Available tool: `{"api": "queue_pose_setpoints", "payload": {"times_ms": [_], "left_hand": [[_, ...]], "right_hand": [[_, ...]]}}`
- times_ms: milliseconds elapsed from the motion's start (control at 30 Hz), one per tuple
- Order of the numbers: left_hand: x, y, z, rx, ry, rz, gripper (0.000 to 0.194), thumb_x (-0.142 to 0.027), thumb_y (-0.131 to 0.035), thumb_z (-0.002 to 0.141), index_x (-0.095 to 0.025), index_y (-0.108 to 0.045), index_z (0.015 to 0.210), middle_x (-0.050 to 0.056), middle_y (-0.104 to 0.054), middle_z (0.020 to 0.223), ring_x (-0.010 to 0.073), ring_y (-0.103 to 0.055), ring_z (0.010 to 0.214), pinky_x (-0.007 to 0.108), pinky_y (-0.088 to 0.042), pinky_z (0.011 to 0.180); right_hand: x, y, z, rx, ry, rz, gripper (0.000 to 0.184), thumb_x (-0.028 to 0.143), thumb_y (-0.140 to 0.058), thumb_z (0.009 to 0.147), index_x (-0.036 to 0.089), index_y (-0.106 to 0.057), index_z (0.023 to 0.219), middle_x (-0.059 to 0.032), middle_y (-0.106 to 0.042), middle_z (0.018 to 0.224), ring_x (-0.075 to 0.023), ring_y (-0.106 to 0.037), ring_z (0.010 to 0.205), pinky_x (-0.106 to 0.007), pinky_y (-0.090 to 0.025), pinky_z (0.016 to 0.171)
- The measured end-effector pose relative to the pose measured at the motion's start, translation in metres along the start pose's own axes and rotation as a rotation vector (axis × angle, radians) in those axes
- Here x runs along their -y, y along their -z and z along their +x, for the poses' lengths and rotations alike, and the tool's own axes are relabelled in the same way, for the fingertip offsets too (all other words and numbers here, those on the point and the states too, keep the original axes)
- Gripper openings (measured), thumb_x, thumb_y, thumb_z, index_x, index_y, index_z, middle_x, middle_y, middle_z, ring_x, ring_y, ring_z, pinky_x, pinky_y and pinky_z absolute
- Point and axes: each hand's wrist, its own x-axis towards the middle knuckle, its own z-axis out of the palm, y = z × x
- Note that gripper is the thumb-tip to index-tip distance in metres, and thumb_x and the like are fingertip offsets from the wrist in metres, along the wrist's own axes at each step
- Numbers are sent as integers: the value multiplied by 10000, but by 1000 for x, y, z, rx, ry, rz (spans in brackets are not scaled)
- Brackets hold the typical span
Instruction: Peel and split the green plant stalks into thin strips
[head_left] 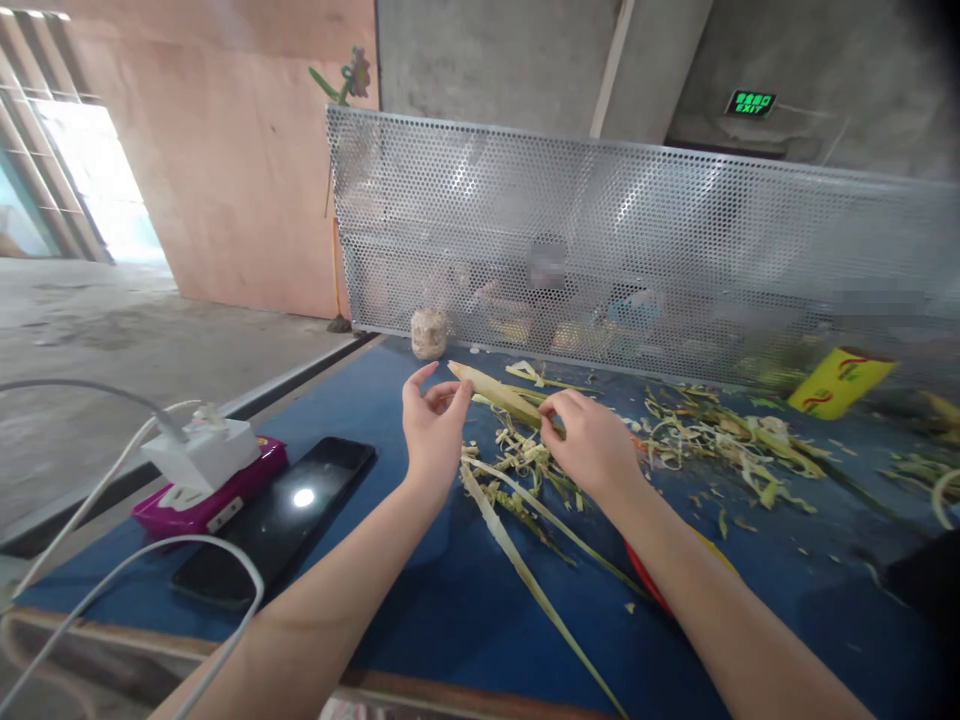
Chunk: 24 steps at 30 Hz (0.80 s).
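Note:
A pale yellow-green, pointed plant stalk (491, 388) lies between my hands, above a heap of peelings. My right hand (589, 440) pinches its near right end with thumb and fingertips. Around its pointed left end, my left hand (439, 420) is held with fingers curved and apart, the thumb close against the stalk; whether it touches is unclear. Curled peelings (521, 450) lie on the blue table (465, 620) beneath. Long, thin strips (517, 560) run from the heap toward the table's front edge. My right forearm partly covers a red-edged object (649, 575).
To the left lie a black phone (285, 515) and a purple power strip (202, 505) with a white adapter and trailing cables (251, 575). A jar (429, 333) stands near the perforated metal screen (637, 220). More scraps (720, 440) and a yellow roll (840, 382) are right.

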Motion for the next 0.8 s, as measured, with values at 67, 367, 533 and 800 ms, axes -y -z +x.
{"api": "queue_pose_setpoints", "payload": {"times_ms": [67,367,533,800], "left_hand": [[-1,-1,-1,15,20,4,492,-295,-624,652,-154,-394,1064,9,-598,712,108,-572,636,247,-468,610],[0,-5,-10,175,-102,-20,449,-249,-620,662,-177,-382,1036,2,-596,706,107,-571,632,227,-456,579],[1,-6,-12,223,-140,-38,447,-229,-606,672,-186,-365,1047,-8,-579,707,102,-561,639,220,-453,578],[-2,-6,-13,224,-109,-70,532,-219,-601,672,-184,-343,1136,3,-592,717,125,-582,689,237,-461,598]], "right_hand": [[0,0,0,18,1,27,120,188,-431,750,179,-543,792,-74,-609,810,-204,-553,794,-296,-383,687],[19,14,19,-75,48,198,200,354,-493,762,185,-567,840,-72,-602,846,-220,-536,840,-332,-379,726],[31,22,27,-63,84,205,86,216,-500,764,190,-580,744,-36,-605,795,-192,-536,815,-307,-371,712],[31,23,31,-43,81,225,63,210,-518,746,194,-557,699,-21,-599,762,-173,-534,782,-291,-369,696]]}}
